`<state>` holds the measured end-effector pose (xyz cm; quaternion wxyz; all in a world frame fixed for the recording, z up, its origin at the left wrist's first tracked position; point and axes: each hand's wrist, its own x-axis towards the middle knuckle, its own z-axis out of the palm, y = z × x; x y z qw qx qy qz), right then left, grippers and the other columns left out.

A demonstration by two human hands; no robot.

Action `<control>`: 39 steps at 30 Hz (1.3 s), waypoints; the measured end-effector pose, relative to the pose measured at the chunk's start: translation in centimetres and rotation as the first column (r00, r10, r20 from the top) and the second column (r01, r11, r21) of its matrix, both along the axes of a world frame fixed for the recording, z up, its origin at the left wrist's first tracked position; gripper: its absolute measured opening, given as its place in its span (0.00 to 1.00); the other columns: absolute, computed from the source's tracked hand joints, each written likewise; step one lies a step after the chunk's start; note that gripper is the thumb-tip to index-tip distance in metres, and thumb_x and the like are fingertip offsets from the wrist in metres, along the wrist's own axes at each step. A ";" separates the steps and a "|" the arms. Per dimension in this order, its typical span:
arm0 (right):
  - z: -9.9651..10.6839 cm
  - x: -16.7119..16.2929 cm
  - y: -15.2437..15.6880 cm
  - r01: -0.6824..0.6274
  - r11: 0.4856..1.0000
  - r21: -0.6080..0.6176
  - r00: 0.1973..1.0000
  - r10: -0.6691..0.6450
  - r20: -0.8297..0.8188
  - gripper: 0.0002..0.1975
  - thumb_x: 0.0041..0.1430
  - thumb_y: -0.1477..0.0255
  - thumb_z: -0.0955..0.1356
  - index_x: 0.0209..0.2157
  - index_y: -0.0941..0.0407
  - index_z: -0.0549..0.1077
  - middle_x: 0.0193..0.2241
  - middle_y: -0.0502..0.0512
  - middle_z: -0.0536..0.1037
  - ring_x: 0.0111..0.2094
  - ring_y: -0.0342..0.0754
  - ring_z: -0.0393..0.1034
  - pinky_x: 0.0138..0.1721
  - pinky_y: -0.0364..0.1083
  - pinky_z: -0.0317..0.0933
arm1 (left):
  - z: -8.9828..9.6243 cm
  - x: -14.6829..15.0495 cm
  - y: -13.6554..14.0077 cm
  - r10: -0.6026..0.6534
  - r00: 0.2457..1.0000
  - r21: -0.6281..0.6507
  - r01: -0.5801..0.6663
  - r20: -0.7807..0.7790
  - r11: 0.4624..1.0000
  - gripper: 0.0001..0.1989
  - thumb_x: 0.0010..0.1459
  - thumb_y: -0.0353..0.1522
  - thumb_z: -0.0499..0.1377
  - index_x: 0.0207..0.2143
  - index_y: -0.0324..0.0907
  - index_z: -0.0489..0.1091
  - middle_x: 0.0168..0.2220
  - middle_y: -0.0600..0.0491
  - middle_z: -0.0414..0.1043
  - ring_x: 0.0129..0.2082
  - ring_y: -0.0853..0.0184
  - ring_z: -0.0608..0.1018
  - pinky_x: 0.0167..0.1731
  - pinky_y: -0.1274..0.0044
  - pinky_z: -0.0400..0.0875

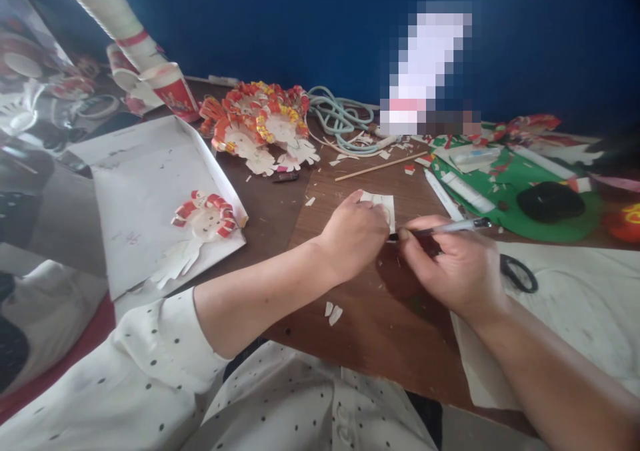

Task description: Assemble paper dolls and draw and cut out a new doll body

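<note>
At the middle of the brown table, my left hand has its fingers curled over a small white piece of paper and holds it against the table top. Most of the fingers are hidden behind the back of the hand. My right hand grips a pen, its dark tip close to the paper's lower right corner. The pen lies nearly level, its back end pointing right. A few white paper scraps lie on the wood below my hands.
On the left, a shallow white box holds a red-and-white paper figure. Behind are a pile of similar figures, a coiled pale cable, paper cups and a thin stick. Rightward lie a green sheet and black scissor handle.
</note>
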<state>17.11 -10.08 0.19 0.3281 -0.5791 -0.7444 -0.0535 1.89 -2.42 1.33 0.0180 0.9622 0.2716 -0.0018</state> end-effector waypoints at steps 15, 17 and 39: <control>0.3 0.2 -0.1 0.009 1.000 0.023 1.000 -0.009 -0.021 0.02 0.57 0.73 0.68 0.32 0.55 0.73 0.30 0.51 0.80 0.28 0.47 0.75 0.33 0.44 0.65 | 0.5 -0.1 0.0 0.006 1.000 -0.021 -0.006 -0.024 1.000 0.13 0.60 0.23 0.49 0.43 0.34 0.71 0.43 0.45 0.76 0.47 0.62 0.76 0.57 0.68 0.58; 0.5 0.2 -0.2 0.004 0.999 0.034 0.998 -0.002 -0.059 0.01 0.57 0.74 0.68 0.33 0.55 0.73 0.30 0.51 0.80 0.29 0.46 0.75 0.34 0.43 0.66 | 0.5 -0.2 0.1 0.008 1.000 -0.020 -0.009 -0.024 1.000 0.13 0.60 0.24 0.50 0.43 0.34 0.71 0.44 0.45 0.76 0.48 0.61 0.76 0.56 0.68 0.58; -0.1 0.2 0.0 -0.036 0.999 -0.016 0.996 0.034 -0.081 0.03 0.58 0.72 0.67 0.32 0.54 0.73 0.31 0.51 0.80 0.30 0.47 0.75 0.34 0.44 0.66 | 2.1 -0.6 0.6 0.022 0.997 -0.136 -0.031 -0.068 0.990 0.12 0.59 0.23 0.51 0.42 0.39 0.70 0.42 0.49 0.76 0.46 0.64 0.77 0.45 0.72 0.64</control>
